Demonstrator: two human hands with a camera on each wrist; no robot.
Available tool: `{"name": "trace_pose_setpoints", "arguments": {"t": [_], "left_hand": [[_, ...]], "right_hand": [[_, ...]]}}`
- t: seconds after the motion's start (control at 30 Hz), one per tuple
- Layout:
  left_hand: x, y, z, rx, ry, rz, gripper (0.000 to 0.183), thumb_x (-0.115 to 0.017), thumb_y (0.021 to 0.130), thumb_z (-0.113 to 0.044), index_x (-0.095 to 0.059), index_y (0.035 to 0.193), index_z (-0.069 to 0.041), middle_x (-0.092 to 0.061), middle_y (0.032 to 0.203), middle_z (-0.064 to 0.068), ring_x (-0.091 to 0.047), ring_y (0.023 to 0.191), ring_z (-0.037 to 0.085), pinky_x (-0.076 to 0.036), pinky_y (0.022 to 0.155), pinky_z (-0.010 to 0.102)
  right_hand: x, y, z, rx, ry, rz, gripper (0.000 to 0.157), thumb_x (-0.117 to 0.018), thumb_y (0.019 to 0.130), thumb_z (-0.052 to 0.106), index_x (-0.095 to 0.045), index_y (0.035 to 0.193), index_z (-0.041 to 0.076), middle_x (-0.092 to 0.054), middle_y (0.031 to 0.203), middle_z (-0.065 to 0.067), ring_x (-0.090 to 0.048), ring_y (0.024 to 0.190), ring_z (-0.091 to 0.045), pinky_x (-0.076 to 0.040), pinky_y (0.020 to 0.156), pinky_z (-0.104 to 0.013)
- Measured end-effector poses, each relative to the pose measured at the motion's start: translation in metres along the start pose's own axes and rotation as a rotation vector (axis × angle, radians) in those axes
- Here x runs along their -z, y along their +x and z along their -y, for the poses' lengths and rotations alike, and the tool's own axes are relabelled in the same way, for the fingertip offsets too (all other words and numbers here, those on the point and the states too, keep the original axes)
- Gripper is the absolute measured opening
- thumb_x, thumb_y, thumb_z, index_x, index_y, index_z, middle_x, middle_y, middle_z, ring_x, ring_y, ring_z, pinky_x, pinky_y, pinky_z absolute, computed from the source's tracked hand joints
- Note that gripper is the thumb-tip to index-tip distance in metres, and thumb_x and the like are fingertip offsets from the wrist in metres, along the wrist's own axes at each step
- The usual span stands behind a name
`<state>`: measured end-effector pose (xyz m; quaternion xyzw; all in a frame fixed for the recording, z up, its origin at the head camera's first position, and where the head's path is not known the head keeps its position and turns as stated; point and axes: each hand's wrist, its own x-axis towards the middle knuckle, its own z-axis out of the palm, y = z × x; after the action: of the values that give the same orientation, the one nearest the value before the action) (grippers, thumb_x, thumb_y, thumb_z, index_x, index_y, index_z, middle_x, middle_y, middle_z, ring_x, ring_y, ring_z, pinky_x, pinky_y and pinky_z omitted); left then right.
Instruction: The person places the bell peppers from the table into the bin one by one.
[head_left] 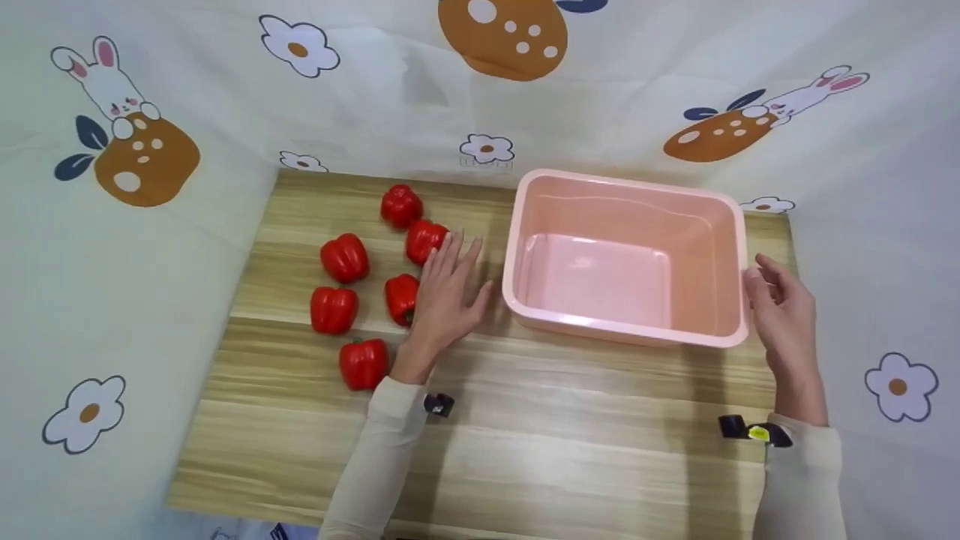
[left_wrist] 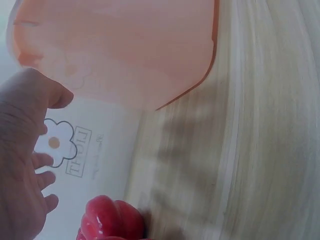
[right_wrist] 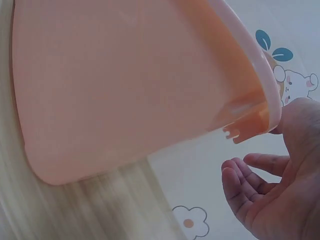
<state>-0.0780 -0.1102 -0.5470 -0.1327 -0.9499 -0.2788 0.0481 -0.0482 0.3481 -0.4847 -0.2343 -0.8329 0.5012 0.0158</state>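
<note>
A pink plastic basin (head_left: 630,331) stands on the wooden table. To its left lie several red bell peppers (head_left: 344,258). My left hand (head_left: 442,304) is between peppers and basin, fingers spread and fairly straight, holding nothing. It partly covers one bell pepper (head_left: 401,298), and its fingertips overlap another (head_left: 425,241) in the head view. In the left wrist view, the thumb of that hand (left_wrist: 22,150) appears close to the basin's rim. At the basin's right end is my right hand (head_left: 786,319). Its thumb meets the rim (right_wrist: 272,95), while the other fingers curl loosely below, apart from the wall.
Patterned cloth (head_left: 390,90) with rabbits, oranges and flowers rises behind the table and along both sides. The wooden tabletop (head_left: 570,435) extends in front of the basin. A red bell pepper (head_left: 364,364) lies close to the left forearm.
</note>
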Motion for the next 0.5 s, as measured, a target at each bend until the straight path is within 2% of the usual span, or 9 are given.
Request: {"name": "trace_pose_setpoints", "arguments": {"t": [0.17,0.27,0.4,0.5], "left_hand": [[0.002,-0.005,0.0,-0.024,-0.01,-0.049,0.068,-0.069,0.098,-0.032,-0.046,0.161,-0.019,-0.044,0.168,0.013,-0.036,0.159,0.036,-0.019,0.133,0.062],[0.003,-0.007,0.0,-0.042,0.002,-0.066,0.065,-0.068,0.099,-0.033,-0.048,0.159,-0.019,-0.046,0.167,0.012,-0.04,0.157,0.036,-0.024,0.132,0.062],[0.004,-0.013,0.004,-0.037,0.013,-0.083,0.065,-0.07,0.097,-0.035,-0.051,0.157,-0.018,-0.048,0.166,0.011,-0.044,0.154,0.035,-0.029,0.129,0.064],[0.005,-0.02,0.006,-0.028,-0.004,-0.099,0.065,-0.074,0.095,-0.031,-0.053,0.155,-0.017,-0.051,0.163,0.011,-0.046,0.152,0.036,-0.03,0.127,0.065]], "right_hand": [[0.005,0.006,0.002,0.001,0.028,0.068,0.06,-0.054,0.109,0.036,-0.042,0.162,0.009,-0.063,0.128,0.005,-0.061,0.101,0.002,-0.057,0.08,-0.01],[0.009,0.007,0.003,0.005,0.021,0.085,0.06,-0.056,0.109,0.034,-0.042,0.162,0.009,-0.059,0.115,0.019,-0.062,0.1,0.001,-0.057,0.079,-0.011],[0.011,0.009,0.005,0.015,0.025,0.116,0.06,-0.057,0.108,0.033,-0.042,0.161,0.008,-0.059,0.114,0.02,-0.062,0.1,0.0,-0.057,0.077,-0.011],[0.011,0.011,0.008,0.03,0.05,0.137,0.059,-0.059,0.107,0.03,-0.045,0.159,0.005,-0.062,0.112,0.015,-0.063,0.097,-0.001,-0.057,0.074,-0.011]]}}
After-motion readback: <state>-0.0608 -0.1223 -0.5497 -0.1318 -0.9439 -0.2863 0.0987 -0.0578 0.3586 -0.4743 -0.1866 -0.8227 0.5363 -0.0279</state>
